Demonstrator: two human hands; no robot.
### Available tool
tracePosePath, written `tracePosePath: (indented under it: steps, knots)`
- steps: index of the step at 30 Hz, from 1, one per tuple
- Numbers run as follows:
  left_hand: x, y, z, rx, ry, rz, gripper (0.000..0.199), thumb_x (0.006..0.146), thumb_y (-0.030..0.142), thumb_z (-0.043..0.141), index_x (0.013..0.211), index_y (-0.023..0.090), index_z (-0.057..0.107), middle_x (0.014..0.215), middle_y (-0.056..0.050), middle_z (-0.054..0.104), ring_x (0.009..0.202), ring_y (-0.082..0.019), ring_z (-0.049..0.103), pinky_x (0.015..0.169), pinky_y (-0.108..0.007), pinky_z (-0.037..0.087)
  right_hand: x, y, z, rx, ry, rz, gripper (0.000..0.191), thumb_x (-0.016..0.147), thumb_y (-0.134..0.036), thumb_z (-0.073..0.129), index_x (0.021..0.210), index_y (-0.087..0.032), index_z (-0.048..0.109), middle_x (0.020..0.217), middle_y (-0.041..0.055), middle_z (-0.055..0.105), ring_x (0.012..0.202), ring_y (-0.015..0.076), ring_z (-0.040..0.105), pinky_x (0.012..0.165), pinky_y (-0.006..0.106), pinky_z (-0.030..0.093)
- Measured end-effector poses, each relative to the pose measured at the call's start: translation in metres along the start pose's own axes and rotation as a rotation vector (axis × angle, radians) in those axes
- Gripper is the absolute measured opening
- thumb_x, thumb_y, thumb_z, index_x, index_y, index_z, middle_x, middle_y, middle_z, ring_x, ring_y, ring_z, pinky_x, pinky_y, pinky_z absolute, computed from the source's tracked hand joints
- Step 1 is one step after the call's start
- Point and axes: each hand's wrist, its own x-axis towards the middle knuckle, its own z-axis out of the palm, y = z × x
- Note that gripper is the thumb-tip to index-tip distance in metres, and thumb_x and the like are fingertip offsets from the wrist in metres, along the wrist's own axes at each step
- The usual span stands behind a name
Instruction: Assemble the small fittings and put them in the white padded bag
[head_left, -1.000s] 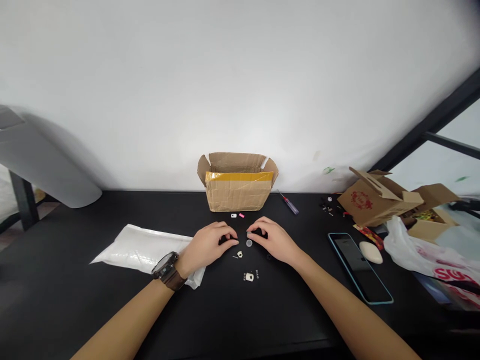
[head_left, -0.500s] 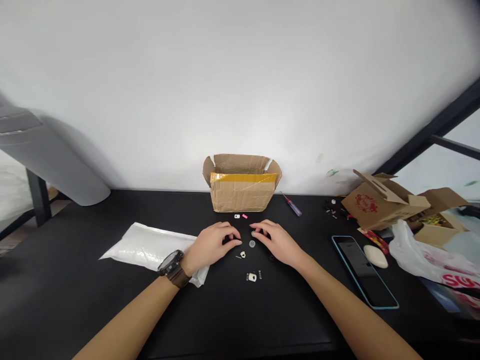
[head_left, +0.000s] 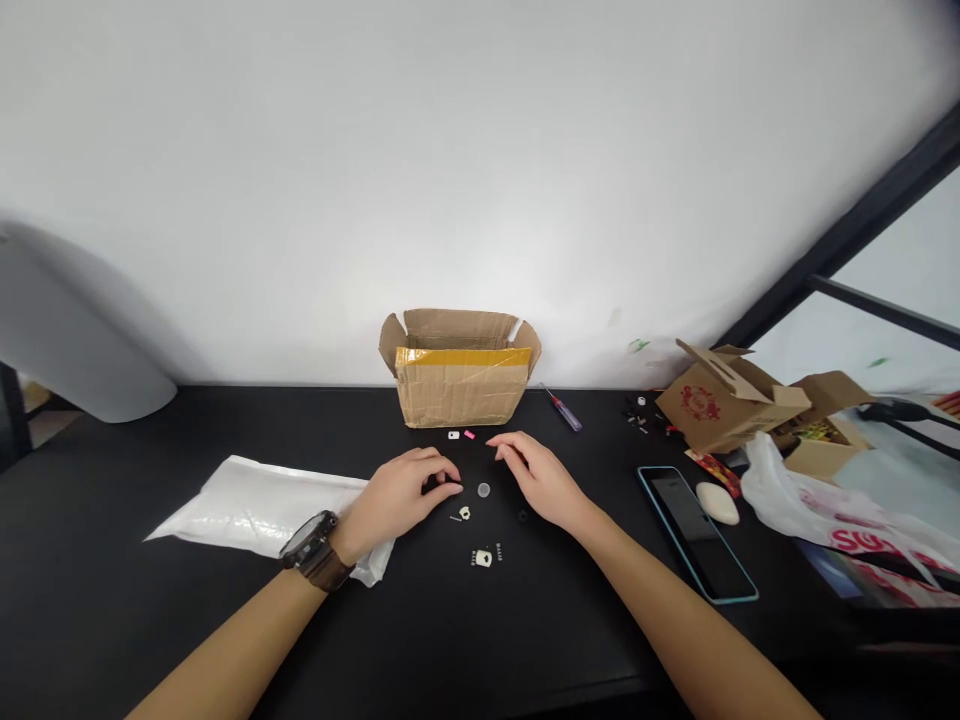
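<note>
Work on the scattered small pieces looks part-way along: they lie laid out singly, none seen fitted to another; how many remain to be handled cannot be judged from this view. Left of them, one bare left hand (head_left: 401, 495), wearing one dark round wristwatch (head_left: 307, 540), is loosely curled over the end of one white padded plastic mailer (head_left: 262, 500), with nothing visible in its fingers.

Between and just below the hands, left to right, lie one thin metal pin (head_left: 455, 518), one cream notched plastic piece (head_left: 466, 514), one translucent round disc (head_left: 484, 490), one white rounded plate with a dark opening (head_left: 480, 561), flanked by two short rows of tiny metal pieces (head_left: 499, 552) too small to count, and one small black round bit (head_left: 523, 516). Farther off, before one brown cardboard box with yellow tape (head_left: 461, 395), sit one white oblong piece (head_left: 454, 435) and one pink oblong piece (head_left: 469, 434).

One bare right hand (head_left: 536, 480) has thumb and forefinger close together; I cannot tell whether something tiny is pinched there. Rightward come one purple-handled screwdriver (head_left: 566, 413), one blue-edged phone (head_left: 697, 535) and one white pebble-shaped object (head_left: 718, 503).
</note>
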Motion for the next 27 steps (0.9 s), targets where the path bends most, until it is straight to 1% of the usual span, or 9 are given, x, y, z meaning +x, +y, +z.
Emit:
tracePosePath:
  steps: [2, 7, 8, 11, 13, 16, 19, 21, 27]
  knots:
    - [0.001, 0.0, 0.0, 0.005, -0.005, -0.003, 0.02, 0.097, 0.046, 0.061, 0.101, 0.031, 0.074, 0.092, 0.002, 0.068, 0.089, -0.017, 0.064, 0.076, -0.027, 0.047, 0.0, -0.002, 0.0, -0.012, -0.007, -0.027, 0.027, 0.108, -0.034, 0.04, 0.12, -0.027, 0.063, 0.107, 0.004, 0.069, 0.102, 0.0195, 0.066, 0.094, 0.035, 0.051]
    - [0.0, 0.0, 0.0, 0.018, -0.014, -0.011, 0.019, 0.098, 0.046, 0.061, 0.102, 0.031, 0.073, 0.094, 0.002, 0.067, 0.091, -0.017, 0.064, 0.077, -0.027, 0.046, -0.002, -0.004, 0.005, 0.007, -0.006, -0.011, 0.023, 0.107, -0.036, 0.047, 0.113, -0.027, 0.066, 0.11, 0.0032, 0.07, 0.099, 0.0188, 0.066, 0.09, 0.033, 0.052]
    - [0.0, -0.001, 0.0, 0.019, -0.016, -0.011, 0.02, 0.098, 0.046, 0.06, 0.102, 0.031, 0.073, 0.094, 0.002, 0.067, 0.092, -0.017, 0.063, 0.077, -0.027, 0.046, -0.001, -0.004, 0.005, 0.017, -0.004, -0.008, 0.023, 0.106, -0.036, 0.048, 0.114, -0.027, 0.067, 0.11, 0.003, 0.07, 0.098, 0.0187, 0.066, 0.089, 0.033, 0.052]
    - [0.0, -0.001, 0.0, 0.02, -0.026, -0.012, 0.02, 0.099, 0.046, 0.059, 0.103, 0.031, 0.072, 0.095, 0.002, 0.067, 0.092, -0.017, 0.063, 0.078, -0.027, 0.046, 0.0, -0.002, 0.005, 0.047, 0.004, 0.009, 0.028, 0.105, -0.036, 0.052, 0.127, -0.029, 0.066, 0.107, 0.003, 0.071, 0.095, 0.0187, 0.067, 0.088, 0.034, 0.054]
    - [0.0, 0.0, -0.001, 0.022, -0.029, -0.012, 0.019, 0.099, 0.044, 0.06, 0.103, 0.03, 0.072, 0.095, 0.002, 0.067, 0.093, -0.017, 0.063, 0.08, -0.028, 0.046, 0.002, -0.003, 0.003, 0.06, 0.017, 0.011, 0.031, 0.104, -0.036, 0.053, 0.131, -0.03, 0.066, 0.107, 0.0032, 0.071, 0.096, 0.0196, 0.068, 0.091, 0.035, 0.054]
    - [0.0, 0.001, -0.001, 0.027, -0.028, -0.011, 0.018, 0.098, 0.044, 0.061, 0.103, 0.03, 0.072, 0.096, 0.002, 0.067, 0.094, -0.018, 0.063, 0.083, -0.028, 0.047, 0.003, -0.005, -0.001, 0.082, 0.053, -0.003, 0.027, 0.103, -0.038, 0.056, 0.123, -0.029, 0.071, 0.109, 0.0033, 0.072, 0.101, 0.0205, 0.068, 0.094, 0.035, 0.053]
    - [0.0, 0.001, -0.001, 0.028, -0.025, -0.002, 0.019, 0.099, 0.044, 0.06, 0.103, 0.03, 0.072, 0.096, 0.002, 0.067, 0.094, -0.018, 0.063, 0.083, -0.029, 0.046, 0.003, -0.007, -0.005, 0.095, 0.101, 0.01, 0.024, 0.102, -0.038, 0.057, 0.117, -0.028, 0.073, 0.104, 0.0029, 0.073, 0.095, 0.0198, 0.069, 0.087, 0.033, 0.054]
    - [-0.001, 0.0, 0.0, 0.026, -0.02, 0.002, 0.018, 0.099, 0.043, 0.06, 0.104, 0.03, 0.072, 0.095, 0.002, 0.067, 0.093, -0.017, 0.063, 0.082, -0.028, 0.046, 0.003, -0.007, -0.006, 0.098, 0.116, 0.015, 0.023, 0.101, -0.038, 0.059, 0.113, -0.028, 0.074, 0.103, 0.0031, 0.073, 0.093, 0.0201, 0.069, 0.085, 0.033, 0.054]
    - [-0.003, -0.002, 0.002, 0.016, -0.004, 0.022, 0.015, 0.099, 0.04, 0.062, 0.103, 0.03, 0.072, 0.096, 0.002, 0.067, 0.093, -0.017, 0.063, 0.083, -0.029, 0.046, 0.006, -0.003, -0.006, 0.108, 0.17, 0.019, 0.023, 0.098, -0.04, 0.062, 0.11, -0.026, 0.077, 0.105, 0.0048, 0.075, 0.095, 0.0222, 0.071, 0.087, 0.035, 0.054]
